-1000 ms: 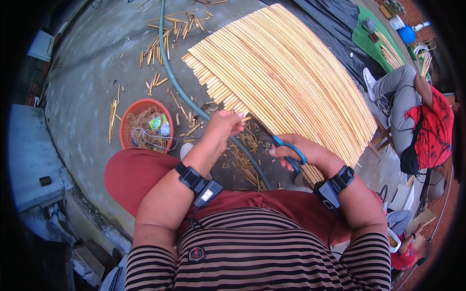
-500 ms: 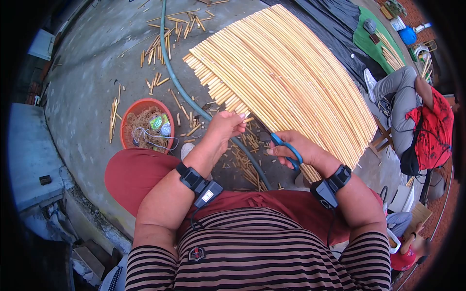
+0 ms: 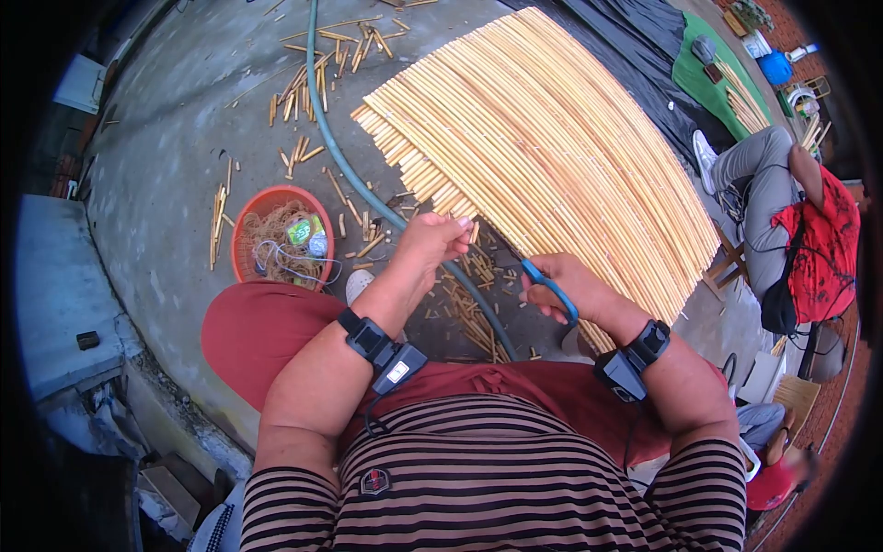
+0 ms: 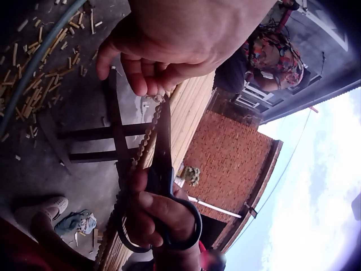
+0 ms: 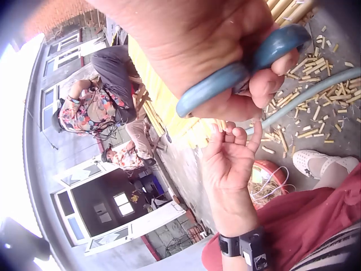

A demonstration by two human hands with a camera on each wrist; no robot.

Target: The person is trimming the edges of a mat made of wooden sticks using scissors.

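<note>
A wide mat of thin pale sticks (image 3: 552, 156) lies in front of the person in the head view. The left hand (image 3: 436, 241) pinches at its near left edge, thumb against fingertips; in the left wrist view the left hand (image 4: 169, 51) has its fingertips at the knotted cord along that edge. Blue-handled scissors (image 3: 550, 287) are held by the right hand (image 3: 575, 290), fingers through the loops. The scissors' blades (image 4: 163, 132) point up along the edge, tips close to the left fingertips. In the right wrist view the scissors' loops (image 5: 211, 87) circle the right hand's fingers.
An orange basket (image 3: 241, 259) of twine stands at the left. A green hose (image 3: 345, 170) crosses the floor among cut stick pieces (image 3: 299, 156). At the right sits a person in red and grey (image 3: 819, 239), beside a dark sheet (image 3: 635, 64) and green cloth (image 3: 690, 69).
The scissors have turned in the right hand, their loops now lying closer together. The left hand stays at the mat's edge. The whole head view has shifted slightly.
</note>
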